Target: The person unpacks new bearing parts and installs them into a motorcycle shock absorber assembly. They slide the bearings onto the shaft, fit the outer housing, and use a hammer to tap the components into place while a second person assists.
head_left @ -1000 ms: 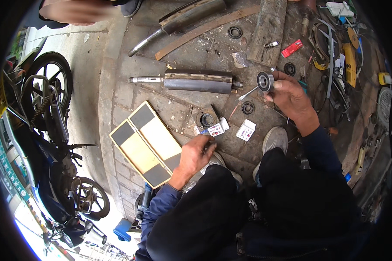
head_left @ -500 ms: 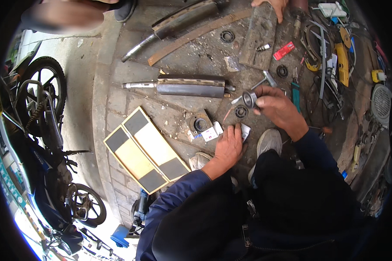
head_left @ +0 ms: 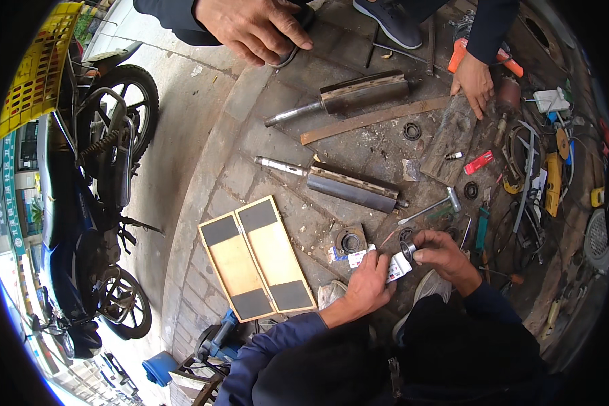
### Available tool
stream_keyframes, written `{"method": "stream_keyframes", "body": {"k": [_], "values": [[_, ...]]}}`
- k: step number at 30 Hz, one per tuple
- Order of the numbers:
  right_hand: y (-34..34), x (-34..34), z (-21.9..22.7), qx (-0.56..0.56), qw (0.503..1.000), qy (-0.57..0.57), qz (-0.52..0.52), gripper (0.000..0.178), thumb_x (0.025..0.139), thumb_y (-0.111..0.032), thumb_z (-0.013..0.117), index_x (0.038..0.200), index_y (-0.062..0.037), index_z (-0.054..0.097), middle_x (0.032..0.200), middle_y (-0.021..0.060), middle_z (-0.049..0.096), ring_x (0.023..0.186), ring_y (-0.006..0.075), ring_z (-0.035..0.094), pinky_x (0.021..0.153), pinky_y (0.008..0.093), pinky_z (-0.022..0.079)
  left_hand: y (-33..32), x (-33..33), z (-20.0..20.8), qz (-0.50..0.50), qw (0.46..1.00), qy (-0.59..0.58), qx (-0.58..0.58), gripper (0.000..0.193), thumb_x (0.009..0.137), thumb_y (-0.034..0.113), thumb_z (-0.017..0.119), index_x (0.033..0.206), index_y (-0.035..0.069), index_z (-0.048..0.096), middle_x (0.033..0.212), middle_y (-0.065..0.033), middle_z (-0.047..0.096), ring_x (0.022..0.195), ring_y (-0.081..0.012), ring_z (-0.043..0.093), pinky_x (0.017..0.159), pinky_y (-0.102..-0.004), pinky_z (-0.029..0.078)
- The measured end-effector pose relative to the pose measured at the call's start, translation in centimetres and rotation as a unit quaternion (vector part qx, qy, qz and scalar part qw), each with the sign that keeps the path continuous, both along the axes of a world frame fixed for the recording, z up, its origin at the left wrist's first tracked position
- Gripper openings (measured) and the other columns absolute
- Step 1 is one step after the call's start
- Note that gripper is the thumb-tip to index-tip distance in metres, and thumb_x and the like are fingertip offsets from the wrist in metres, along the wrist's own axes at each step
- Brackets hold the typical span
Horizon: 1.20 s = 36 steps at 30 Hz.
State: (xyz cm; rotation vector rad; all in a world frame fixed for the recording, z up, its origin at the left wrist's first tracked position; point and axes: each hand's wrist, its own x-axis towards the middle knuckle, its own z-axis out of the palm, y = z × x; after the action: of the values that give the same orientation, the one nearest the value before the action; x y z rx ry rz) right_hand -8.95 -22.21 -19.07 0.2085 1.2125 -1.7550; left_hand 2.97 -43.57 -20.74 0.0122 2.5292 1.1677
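My right hand [head_left: 446, 258] is closed around a metal bearing ring [head_left: 408, 251], gripping it between thumb and fingers just above the ground. Close by on its left, my left hand [head_left: 367, 289] has its fingers curled down on a small white box [head_left: 398, 266]; white card shows on both sides of the fingers, which hide its middle. Beyond the left hand sits a square metal housing with a round bore [head_left: 350, 240]. Another bearing [head_left: 406, 233] lies on the paving past the ring, partly covered by my right hand.
An opened wooden case [head_left: 254, 262] lies at left. Two bladed metal rollers [head_left: 352, 191] and a curved metal strip [head_left: 372, 120] lie farther off. A T-shaped tool [head_left: 452, 197] and clutter fill the right. A co-worker's hands [head_left: 257, 30] show at top; a motorcycle [head_left: 74, 216] stands left.
My view has shifted, so the scene sits lower and turned. The bearing ring has come down close to the white box and my left hand. More of the co-worker shows at the top.
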Motion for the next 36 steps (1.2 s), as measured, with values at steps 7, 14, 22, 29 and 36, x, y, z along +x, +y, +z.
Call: {"method": "stream_keyframes", "body": {"k": [7,14,22,29,36], "values": [[-0.9,-0.1,1.8,0.094,0.988,0.090,0.085,0.020,0.087,-0.008,0.080,0.102,-0.0014,0.068,0.112,0.0031,0.066,0.106,0.0128,0.062,0.095,0.0314,0.049,-0.1,-1.9,0.8,0.056,0.996,0.068,-0.005,0.064,0.080,0.009,0.079,0.135,-0.005,0.049,0.116,-0.0265,0.055,0.109,-0.0467,0.063,0.088,-0.0525,0.058],[-1.1,-0.3,2.6,0.237,0.904,0.328,0.135,0.024,0.081,-0.016,0.085,0.095,-0.0020,0.072,0.096,0.0060,0.070,0.086,0.0163,0.062,0.078,0.0326,0.050,-0.1,-2.5,0.7,0.049,0.998,0.033,-0.013,0.064,0.083,0.014,0.081,0.136,-0.001,0.048,0.116,-0.0251,0.059,0.091,-0.0481,0.070,0.072,-0.0536,0.060],[-1.0,-0.1,1.6,0.271,0.888,0.337,0.155,0.025,0.080,-0.018,0.084,0.093,0.0004,0.073,0.089,0.0107,0.068,0.083,0.0224,0.066,0.075,0.0359,0.053,0.2,-2.3,0.3,0.015,0.997,0.069,-0.019,0.062,0.082,0.012,0.080,0.135,-0.001,0.049,0.113,-0.0218,0.061,0.088,-0.0420,0.072,0.069,-0.0487,0.060],[-2.0,0.7,1.5,0.289,0.871,0.350,0.189,0.032,0.079,-0.023,0.088,0.097,-0.0027,0.071,0.100,0.0117,0.064,0.087,0.0266,0.066,0.077,0.0399,0.054,-0.1,-2.6,0.0,-0.003,0.996,0.084,-0.029,0.065,0.079,0.011,0.081,0.134,-0.003,0.050,0.113,-0.0206,0.060,0.090,-0.0390,0.072,0.069,-0.0449,0.061],[-3.2,2.0,2.2,0.386,0.785,0.443,0.196,0.037,0.081,-0.028,0.086,0.105,-0.0065,0.066,0.105,0.0164,0.060,0.089,0.0398,0.068,0.077,0.0499,0.057,-0.1,-2.5,-0.5,-0.001,0.995,0.091,-0.028,0.071,0.077,0.009,0.083,0.139,-0.002,0.049,0.113,-0.0228,0.061,0.089,-0.0430,0.071,0.070,-0.0476,0.060]]}}
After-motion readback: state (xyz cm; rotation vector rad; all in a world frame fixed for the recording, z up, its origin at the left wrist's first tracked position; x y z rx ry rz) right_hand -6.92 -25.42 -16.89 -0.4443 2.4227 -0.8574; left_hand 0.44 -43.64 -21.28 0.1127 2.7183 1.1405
